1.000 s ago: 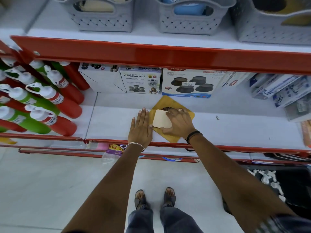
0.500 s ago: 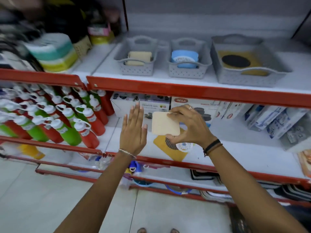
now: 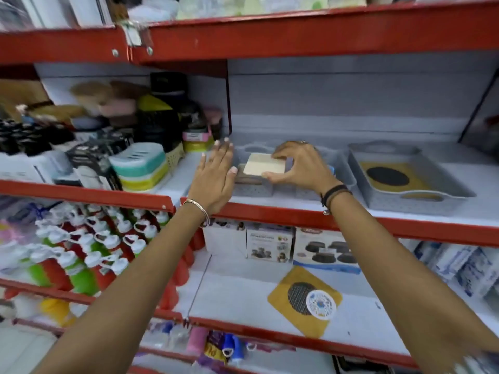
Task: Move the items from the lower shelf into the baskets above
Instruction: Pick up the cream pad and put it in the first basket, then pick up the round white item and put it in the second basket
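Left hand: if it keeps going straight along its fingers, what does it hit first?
The left hand is open, fingers pointing up and back beside the left grey basket. Straight on, the way looks free to the shelf's grey back panel; the basket wall sits just right of that line, though depth is unclear.

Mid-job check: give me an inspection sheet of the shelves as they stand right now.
Surface: upper shelf with red front edge, lower shelf beneath.
Job's things: cream pad over the left basket; yellow mat on the lower shelf; wide basket holds a similar mat.
Clutter: bottles, boxes, stacked tubs.
Grippers: right hand pinches the pad; left hand open beside the basket.
Cables: nothing seen.
Surroundings: shop shelving above and below.
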